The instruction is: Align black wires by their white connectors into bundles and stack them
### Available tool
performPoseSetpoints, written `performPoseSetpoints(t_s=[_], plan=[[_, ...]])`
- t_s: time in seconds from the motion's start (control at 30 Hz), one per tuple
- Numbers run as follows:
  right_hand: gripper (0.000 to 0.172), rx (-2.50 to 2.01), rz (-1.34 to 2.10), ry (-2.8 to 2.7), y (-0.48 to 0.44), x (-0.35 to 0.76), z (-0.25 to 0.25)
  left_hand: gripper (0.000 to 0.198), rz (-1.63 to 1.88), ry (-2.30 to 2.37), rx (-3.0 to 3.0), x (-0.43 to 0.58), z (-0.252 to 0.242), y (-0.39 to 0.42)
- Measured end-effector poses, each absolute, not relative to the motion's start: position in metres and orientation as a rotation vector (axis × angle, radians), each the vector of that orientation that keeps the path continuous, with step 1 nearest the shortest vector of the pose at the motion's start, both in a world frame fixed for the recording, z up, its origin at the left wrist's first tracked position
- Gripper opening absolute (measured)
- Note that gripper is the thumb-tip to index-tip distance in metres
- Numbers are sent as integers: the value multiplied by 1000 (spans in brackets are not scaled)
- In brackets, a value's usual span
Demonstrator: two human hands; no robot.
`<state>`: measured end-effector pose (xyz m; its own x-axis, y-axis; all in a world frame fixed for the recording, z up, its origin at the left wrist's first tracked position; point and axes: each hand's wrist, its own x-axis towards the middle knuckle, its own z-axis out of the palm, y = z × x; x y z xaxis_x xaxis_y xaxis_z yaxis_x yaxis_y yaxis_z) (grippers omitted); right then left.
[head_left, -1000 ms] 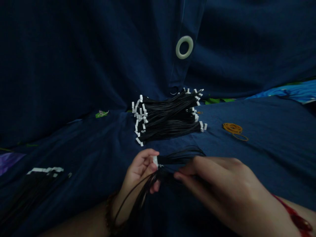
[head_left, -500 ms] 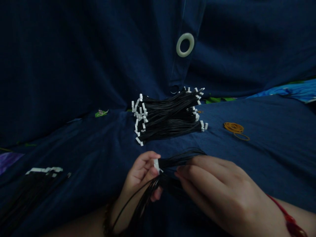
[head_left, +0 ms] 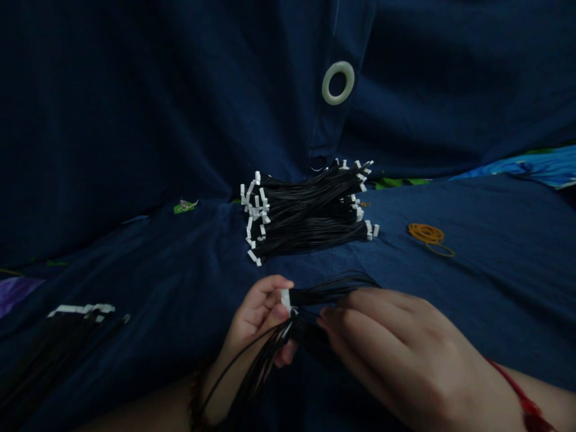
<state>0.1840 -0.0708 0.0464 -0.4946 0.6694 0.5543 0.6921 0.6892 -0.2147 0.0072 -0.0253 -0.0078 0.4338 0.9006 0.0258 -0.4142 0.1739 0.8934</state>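
In the head view, my left hand [head_left: 261, 321] is closed on a bundle of thin black cables [head_left: 315, 296], pinching it at a white connector [head_left: 285, 300]. From that grip some of the strands run right and others hang down over my left wrist. My right hand [head_left: 405, 348] is closed around the strands to the right of the connector, its fingertips together and partly hidden behind the knuckles. Just beyond both hands lies a pile of black cable bundles [head_left: 310, 210] with white connectors at both ends.
More black cables [head_left: 49, 348] with white ends lie at the left on the dark blue cloth [head_left: 148, 282]. Orange rubber bands [head_left: 426, 233] rest at the right. A small green scrap [head_left: 184, 207] lies left of the pile. Behind hangs blue fabric with a pale ring [head_left: 327, 90].
Almost nothing differs. My right hand has shifted very slightly, and the loose strands below my left hand hang a little differently. The pile and the rubber bands stay where they were.
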Motion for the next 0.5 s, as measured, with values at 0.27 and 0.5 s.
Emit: performPoseSetpoints(t_s=[0.27,0.5], plan=[[24,-1022,-129,-2369,-71,183,47,19,1017,556,970,7,-11,-23],[26,-1015,-133,-2383,-71,184,49,22,1007,572,996,6,-11,-24]])
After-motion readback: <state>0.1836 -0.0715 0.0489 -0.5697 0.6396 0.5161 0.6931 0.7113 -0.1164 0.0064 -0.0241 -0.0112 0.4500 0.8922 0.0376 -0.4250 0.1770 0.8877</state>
